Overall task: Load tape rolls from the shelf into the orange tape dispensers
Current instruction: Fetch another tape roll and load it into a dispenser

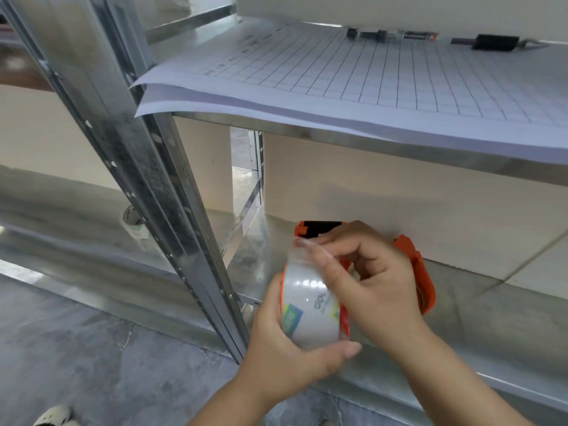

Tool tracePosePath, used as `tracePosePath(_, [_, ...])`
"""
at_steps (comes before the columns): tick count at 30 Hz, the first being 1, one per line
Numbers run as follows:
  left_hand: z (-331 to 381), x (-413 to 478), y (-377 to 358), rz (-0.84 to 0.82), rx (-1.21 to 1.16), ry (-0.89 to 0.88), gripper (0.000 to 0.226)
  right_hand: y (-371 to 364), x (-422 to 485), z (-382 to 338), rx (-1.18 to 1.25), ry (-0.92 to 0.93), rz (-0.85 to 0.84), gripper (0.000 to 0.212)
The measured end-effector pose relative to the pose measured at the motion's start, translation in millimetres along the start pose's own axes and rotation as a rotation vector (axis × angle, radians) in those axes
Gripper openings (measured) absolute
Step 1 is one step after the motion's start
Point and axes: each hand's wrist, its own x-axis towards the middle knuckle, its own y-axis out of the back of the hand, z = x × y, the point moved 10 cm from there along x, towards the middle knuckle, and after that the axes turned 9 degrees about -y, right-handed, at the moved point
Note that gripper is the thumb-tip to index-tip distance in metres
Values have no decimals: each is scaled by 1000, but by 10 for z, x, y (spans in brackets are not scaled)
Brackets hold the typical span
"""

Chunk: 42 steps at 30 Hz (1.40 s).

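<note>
A clear tape roll (309, 305) with a green and blue label sits in an orange tape dispenser (422, 272), held in front of the lower metal shelf. My left hand (285, 348) cups the roll and dispenser from below. My right hand (368, 281) lies over the dispenser and pinches the loose tape end near the black-topped head (321, 227). The dispenser's orange handle sticks out to the right behind my right hand. Another tape roll (133, 224) rests on the lower shelf at the left, partly hidden by the upright post.
A steel upright post (159, 186) slants down just left of my hands. The upper shelf holds gridded paper sheets (353, 84), a marker (390, 35) and a black object (495, 43). A white wall is behind; grey concrete floor (92, 358) is below.
</note>
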Motion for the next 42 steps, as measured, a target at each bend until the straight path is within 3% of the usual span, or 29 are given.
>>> tracePosePath(6, [-134,-31,153,72,144,92,58,-21,45,-86,178,-27,-47,14])
tracePosePath(8, [-202,-78,209,70,160,145,59,175,143,-70,306,-73,51,17])
tracePosePath(11, [-241,-191,240,42,236,174,62,446,365,91,262,-189,154,9])
tracePosePath(16, [-178,-317,217,40,345,112,66,517,543,692,295,-447,160,36])
tracePosePath(20, [-101,-322,197,42,370,61,61,577,590,948,137,-489,187,34])
tracePosePath(24, [-24,-314,208,54,394,1,63,486,540,1243,240,-595,161,24])
tracePosePath(28, [74,-321,205,86,398,-64,47,430,502,1460,260,-652,128,20])
tracePosePath(33, [195,-315,173,125,379,-118,27,198,370,1648,205,-779,-5,23])
tracePosePath(35, [251,-313,161,132,335,-144,22,49,290,1681,211,-834,-158,34])
tracePosePath(39, [338,-297,145,130,317,-181,16,-231,-93,1773,471,-1088,-444,58])
tracePosePath(42, [340,-299,137,130,307,-178,17,-408,-193,1566,513,-1013,-618,18])
